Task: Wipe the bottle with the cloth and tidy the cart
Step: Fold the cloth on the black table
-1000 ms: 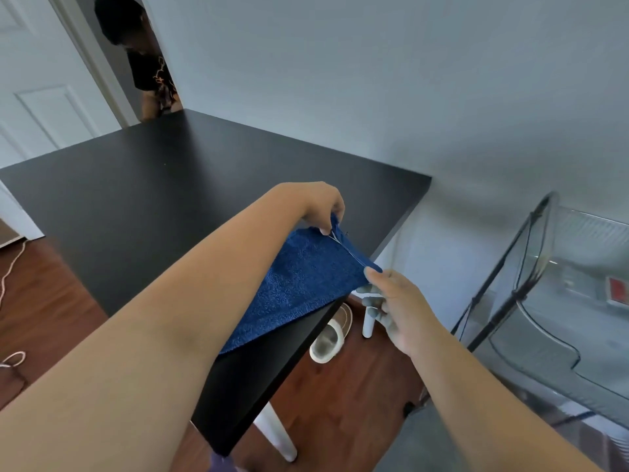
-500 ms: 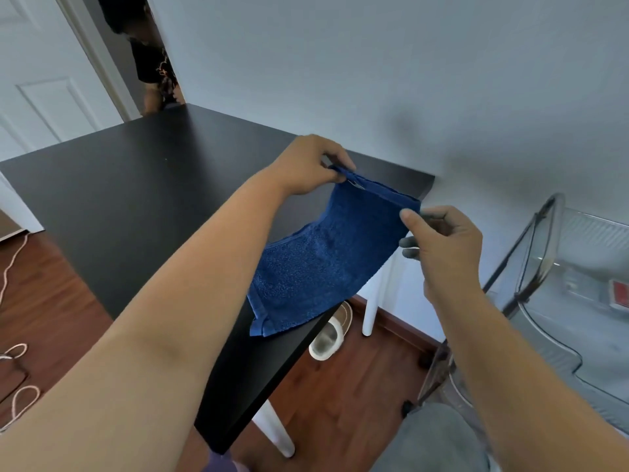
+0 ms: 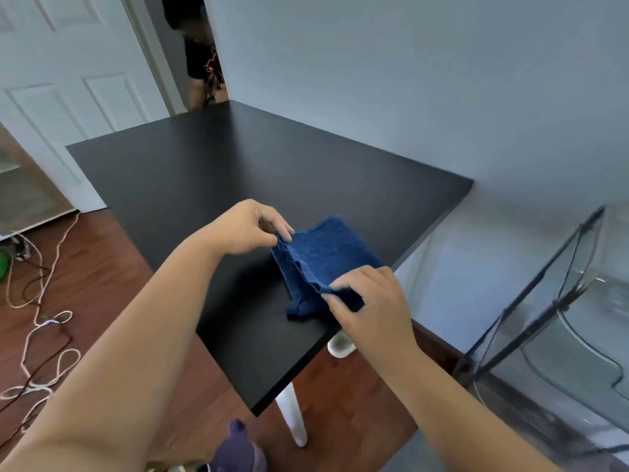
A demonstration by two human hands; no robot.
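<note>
your left hand [image 3: 245,229] and right hand [image 3: 371,301] each pinch an end of the cloth [image 3: 323,260], folded near the table [image 3: 204,172] edge (let go unevenly and the fold may slump off).

I count one blue cloth [image 3: 326,253], one black tabletop [image 3: 211,172], my two hands (both pinching it), one clear cart [image 3: 561,318].

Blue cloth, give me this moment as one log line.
cloth: folded on black table | left hand: pinching edge | right hand: pinching near corner | bottle: not visible
</note>
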